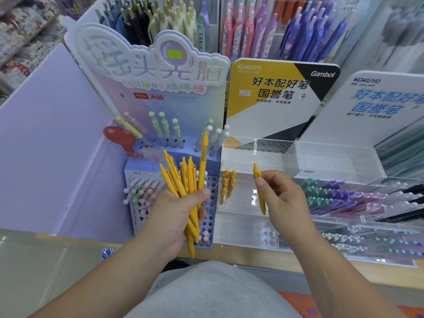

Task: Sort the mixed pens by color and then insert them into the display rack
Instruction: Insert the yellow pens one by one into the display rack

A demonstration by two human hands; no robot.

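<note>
My left hand grips a bundle of several yellow pens, fanned upward in front of the blue lollipop rack. My right hand pinches a single yellow pen, held upright with its tip pointing down. That pen hangs just above the clear acrylic display rack with the yellow Kokuyo sign. Several yellow pens stand in holes at the left side of that clear rack.
To the right is another clear rack with a white and blue sign, and trays of green, purple and black pens. Pastel pens fill the blue rack. More pens hang on the back shelves. A lilac wall stands at left.
</note>
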